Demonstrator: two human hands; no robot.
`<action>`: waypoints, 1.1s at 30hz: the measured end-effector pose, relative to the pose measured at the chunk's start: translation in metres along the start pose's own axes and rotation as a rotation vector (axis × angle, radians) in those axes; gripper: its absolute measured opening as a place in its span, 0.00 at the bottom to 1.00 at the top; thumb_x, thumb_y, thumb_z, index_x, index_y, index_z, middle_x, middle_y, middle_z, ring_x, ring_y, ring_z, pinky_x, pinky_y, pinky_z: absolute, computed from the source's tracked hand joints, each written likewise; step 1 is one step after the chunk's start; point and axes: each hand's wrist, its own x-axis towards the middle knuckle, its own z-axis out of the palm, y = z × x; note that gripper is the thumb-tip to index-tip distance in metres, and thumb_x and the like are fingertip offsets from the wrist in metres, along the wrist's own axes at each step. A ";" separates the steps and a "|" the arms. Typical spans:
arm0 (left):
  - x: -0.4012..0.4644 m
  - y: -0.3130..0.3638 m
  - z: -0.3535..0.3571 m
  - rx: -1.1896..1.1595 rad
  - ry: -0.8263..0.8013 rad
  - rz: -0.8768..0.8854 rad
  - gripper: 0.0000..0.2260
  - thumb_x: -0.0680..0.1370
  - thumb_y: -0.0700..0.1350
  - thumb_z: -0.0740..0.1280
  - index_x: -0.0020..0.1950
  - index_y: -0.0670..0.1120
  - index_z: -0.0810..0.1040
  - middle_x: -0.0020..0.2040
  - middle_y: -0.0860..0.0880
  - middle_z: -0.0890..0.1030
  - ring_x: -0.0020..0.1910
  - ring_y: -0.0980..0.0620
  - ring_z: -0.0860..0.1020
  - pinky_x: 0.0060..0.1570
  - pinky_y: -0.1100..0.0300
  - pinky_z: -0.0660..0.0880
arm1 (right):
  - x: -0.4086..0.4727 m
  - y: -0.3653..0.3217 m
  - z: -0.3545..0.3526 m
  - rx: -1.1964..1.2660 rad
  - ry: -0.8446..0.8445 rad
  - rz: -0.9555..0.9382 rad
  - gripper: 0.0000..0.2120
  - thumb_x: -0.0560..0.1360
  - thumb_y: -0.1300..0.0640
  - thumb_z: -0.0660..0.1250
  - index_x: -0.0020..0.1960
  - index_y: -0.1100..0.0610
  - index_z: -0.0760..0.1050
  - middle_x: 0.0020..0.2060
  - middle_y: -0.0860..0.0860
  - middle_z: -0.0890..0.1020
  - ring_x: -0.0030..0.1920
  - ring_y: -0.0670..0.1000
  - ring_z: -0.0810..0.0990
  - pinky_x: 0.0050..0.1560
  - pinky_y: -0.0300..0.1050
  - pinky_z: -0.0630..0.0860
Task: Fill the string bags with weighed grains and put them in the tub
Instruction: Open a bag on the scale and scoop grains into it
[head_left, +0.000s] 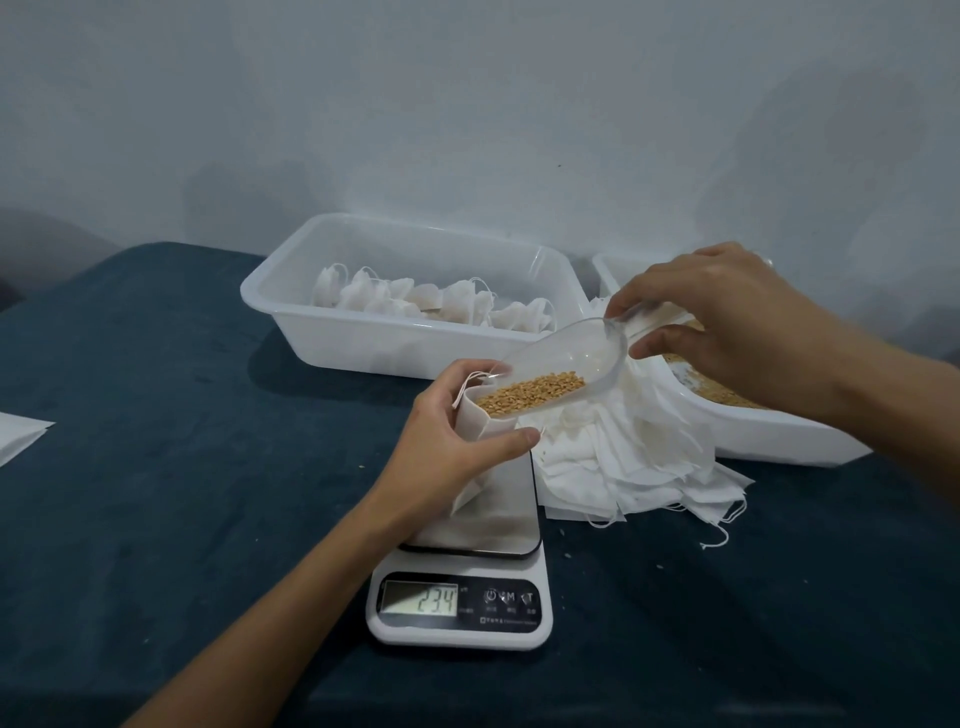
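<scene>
One small white fabric string bag (480, 423) is gripped by the left hand (457, 436), its fingers (511, 441) curled round the open mouth, above the steel plate of one white digital scale (460, 571) whose display is read as 23.4. One clear plastic scoop (561, 371), rounded and glossy, is pinched at its handle by the right hand (727, 317) and tilted into the bag mouth; golden grains (530, 392) are seen in its lower end. Two white plastic tubs are counted: one rectangular tub (291, 312) beyond the left fingers, with about eight filled bags (431, 301), and a grain tub (753, 436) under the right hand. One loose pile of empty bags (623, 462) is spread on the dark blue counter (156, 441) below the right fingers
</scene>
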 end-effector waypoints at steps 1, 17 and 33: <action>0.000 0.000 0.000 -0.002 0.001 -0.001 0.24 0.72 0.38 0.80 0.64 0.52 0.78 0.55 0.64 0.83 0.54 0.52 0.86 0.50 0.64 0.80 | 0.000 0.000 0.000 0.005 0.001 -0.003 0.13 0.72 0.58 0.77 0.56 0.52 0.83 0.45 0.38 0.79 0.46 0.41 0.71 0.60 0.43 0.60; 0.000 0.001 0.000 -0.004 0.005 -0.001 0.24 0.72 0.38 0.80 0.65 0.51 0.78 0.56 0.61 0.84 0.53 0.53 0.86 0.50 0.64 0.80 | 0.001 0.001 0.002 0.009 0.012 0.000 0.13 0.72 0.59 0.77 0.56 0.52 0.83 0.46 0.37 0.79 0.46 0.43 0.72 0.60 0.46 0.63; 0.000 0.001 -0.002 -0.006 0.067 -0.033 0.23 0.72 0.39 0.81 0.63 0.52 0.79 0.49 0.50 0.84 0.46 0.54 0.83 0.48 0.63 0.79 | -0.021 0.037 0.037 0.491 0.002 0.278 0.11 0.72 0.63 0.76 0.53 0.54 0.83 0.48 0.44 0.86 0.51 0.39 0.83 0.56 0.35 0.75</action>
